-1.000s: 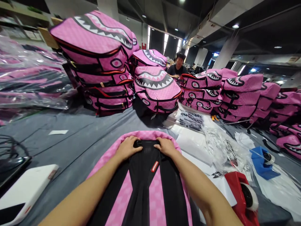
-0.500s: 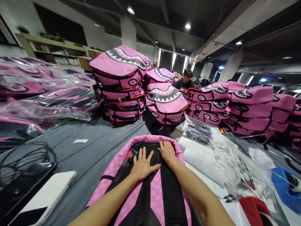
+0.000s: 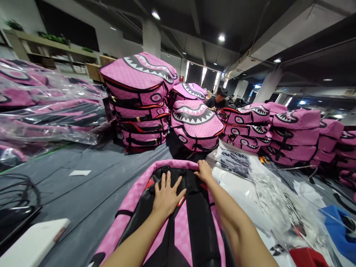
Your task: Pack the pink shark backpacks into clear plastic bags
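Observation:
A pink checked backpack [image 3: 182, 226] with black back panel and straps lies in front of me, its strap side up. My left hand [image 3: 167, 194] rests flat on the black panel near its top, fingers spread. At the top right corner, my right hand [image 3: 204, 171] has its fingers curled over the pink edge and grips it. Two black strap buckles show near the top edge. A small red and white label [image 3: 181, 201] sits beside my left thumb.
Stacks of pink shark-mouth backpacks [image 3: 136, 100] stand behind and to the right. Plastic-wrapped bags [image 3: 50, 118] are piled left. A white power bank-like block [image 3: 36, 241], cables [image 3: 19, 196], clear plastic bags [image 3: 278, 196] and a blue tape dispenser [image 3: 340, 230] lie around. A person [image 3: 218, 100] sits beyond.
My right hand has moved from the black panel up to the top right edge of the backpack and closed on it. My left hand stays spread on the panel. The view has shifted slightly.

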